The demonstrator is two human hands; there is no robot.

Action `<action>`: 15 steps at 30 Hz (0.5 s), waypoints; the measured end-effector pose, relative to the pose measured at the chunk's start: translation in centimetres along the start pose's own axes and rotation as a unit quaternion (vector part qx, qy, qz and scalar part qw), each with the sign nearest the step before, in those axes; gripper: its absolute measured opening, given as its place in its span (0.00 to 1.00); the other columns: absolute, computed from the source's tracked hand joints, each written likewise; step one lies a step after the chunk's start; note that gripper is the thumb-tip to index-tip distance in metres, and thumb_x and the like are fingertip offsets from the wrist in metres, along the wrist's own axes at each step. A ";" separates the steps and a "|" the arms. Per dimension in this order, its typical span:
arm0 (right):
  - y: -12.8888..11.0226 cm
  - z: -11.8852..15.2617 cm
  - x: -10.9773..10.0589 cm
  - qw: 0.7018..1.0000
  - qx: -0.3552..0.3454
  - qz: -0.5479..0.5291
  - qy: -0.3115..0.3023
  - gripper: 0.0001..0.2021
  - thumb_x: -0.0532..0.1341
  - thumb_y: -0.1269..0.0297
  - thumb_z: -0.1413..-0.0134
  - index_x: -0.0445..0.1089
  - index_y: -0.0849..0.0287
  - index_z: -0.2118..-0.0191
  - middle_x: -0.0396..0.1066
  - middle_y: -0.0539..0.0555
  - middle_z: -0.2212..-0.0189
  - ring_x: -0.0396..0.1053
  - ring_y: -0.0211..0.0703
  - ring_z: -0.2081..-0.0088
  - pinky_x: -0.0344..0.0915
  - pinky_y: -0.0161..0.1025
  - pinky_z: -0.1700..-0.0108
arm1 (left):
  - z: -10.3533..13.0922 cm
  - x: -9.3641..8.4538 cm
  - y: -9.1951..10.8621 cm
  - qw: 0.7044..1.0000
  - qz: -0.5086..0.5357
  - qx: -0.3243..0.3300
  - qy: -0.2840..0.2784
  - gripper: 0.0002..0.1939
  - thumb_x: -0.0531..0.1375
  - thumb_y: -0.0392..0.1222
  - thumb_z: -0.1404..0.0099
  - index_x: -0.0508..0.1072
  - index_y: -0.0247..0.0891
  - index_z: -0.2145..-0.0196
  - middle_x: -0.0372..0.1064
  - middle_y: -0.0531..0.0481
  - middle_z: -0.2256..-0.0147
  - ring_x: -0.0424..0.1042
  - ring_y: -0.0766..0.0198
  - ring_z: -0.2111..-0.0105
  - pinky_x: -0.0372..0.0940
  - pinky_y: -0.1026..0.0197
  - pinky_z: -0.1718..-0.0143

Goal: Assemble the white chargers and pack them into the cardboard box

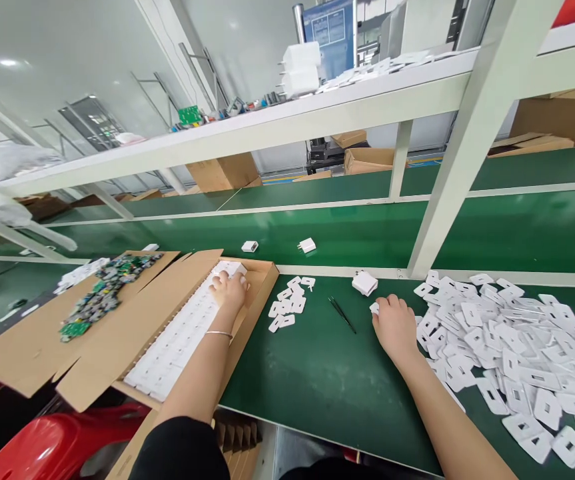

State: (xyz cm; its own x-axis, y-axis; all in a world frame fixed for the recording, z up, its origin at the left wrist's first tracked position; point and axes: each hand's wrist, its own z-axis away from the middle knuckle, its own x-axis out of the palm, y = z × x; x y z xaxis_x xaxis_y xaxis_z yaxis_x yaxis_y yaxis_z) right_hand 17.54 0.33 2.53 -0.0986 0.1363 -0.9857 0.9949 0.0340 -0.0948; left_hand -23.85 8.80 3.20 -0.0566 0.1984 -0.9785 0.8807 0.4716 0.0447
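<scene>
My left hand [228, 291] reaches into an open cardboard box [270, 275], fingers bent around a white charger housing at the far end; the fingers partly hide it. Rows of similar white charger housings [182, 340] fill the box beneath my forearm. Over the green work surface, my right hand [396, 323] is closed on a small white plastic piece [374, 308], mostly covered by the fingers. Just beyond it lies a white charger block [365, 283]. Black tweezers [342, 315] rest left of my right hand. Between the hands is a small group of flat white cover plates [287, 304].
A large pile of white cover plates [517, 353] spreads at the right. Circuit boards [112, 290] lie on the box's cardboard flap at left. Two white charger pieces [250, 246] sit on the green strip behind. A shelf [267, 123] and a slanted post [462, 140] stand ahead.
</scene>
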 end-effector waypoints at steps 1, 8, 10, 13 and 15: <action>0.0 0.0 0.0 1.000 0.000 -0.001 0.005 0.08 0.59 0.72 0.36 0.75 0.63 0.56 0.72 0.64 0.57 0.69 0.57 0.54 0.59 0.46 0.56 | 0.0 -0.2 0.0 1.000 -0.005 -0.001 -0.004 0.17 0.55 0.46 0.29 0.78 0.40 0.49 0.62 0.29 0.40 0.59 0.33 0.40 0.53 0.38 0.44; 0.3 0.2 -0.3 0.998 0.039 0.001 0.045 0.10 0.58 0.76 0.39 0.77 0.64 0.60 0.71 0.68 0.59 0.66 0.60 0.54 0.59 0.50 0.56 | 0.6 -2.7 3.5 0.998 -0.006 0.028 0.048 0.20 0.52 0.46 0.27 0.77 0.35 0.47 0.53 0.26 0.33 0.54 0.29 0.37 0.53 0.34 0.42; 0.4 0.2 -0.4 0.997 0.053 -0.001 0.048 0.11 0.57 0.77 0.39 0.78 0.64 0.59 0.71 0.69 0.59 0.66 0.61 0.54 0.59 0.51 0.55 | 2.7 -3.5 6.6 0.988 0.044 0.100 0.107 0.21 0.52 0.46 0.26 0.75 0.35 0.44 0.55 0.28 0.34 0.56 0.32 0.37 0.54 0.36 0.40; 0.4 0.1 -0.5 0.996 0.068 -0.010 0.052 0.13 0.56 0.77 0.38 0.78 0.64 0.55 0.71 0.68 0.57 0.66 0.62 0.53 0.60 0.52 0.55 | 7.8 -3.5 12.4 0.931 0.168 0.305 0.113 0.23 0.55 0.50 0.26 0.72 0.33 0.41 0.66 0.30 0.44 0.64 0.39 0.42 0.58 0.42 0.41; 0.4 0.0 -0.5 0.996 0.074 -0.015 0.054 0.14 0.56 0.75 0.36 0.77 0.65 0.51 0.71 0.69 0.55 0.66 0.62 0.53 0.61 0.51 0.54 | 11.4 -2.6 16.2 0.890 0.219 0.393 0.079 0.26 0.55 0.54 0.26 0.70 0.35 0.38 0.69 0.33 0.47 0.67 0.41 0.46 0.62 0.44 0.44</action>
State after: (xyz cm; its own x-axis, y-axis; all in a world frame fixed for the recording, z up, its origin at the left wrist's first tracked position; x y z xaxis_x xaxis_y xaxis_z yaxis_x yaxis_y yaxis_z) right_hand 17.95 0.25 2.96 -0.1217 0.2426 -0.9625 0.9828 -0.1064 -0.1510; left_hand -4.07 6.12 4.18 0.3617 0.3622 -0.8590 0.8877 -0.4153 0.1987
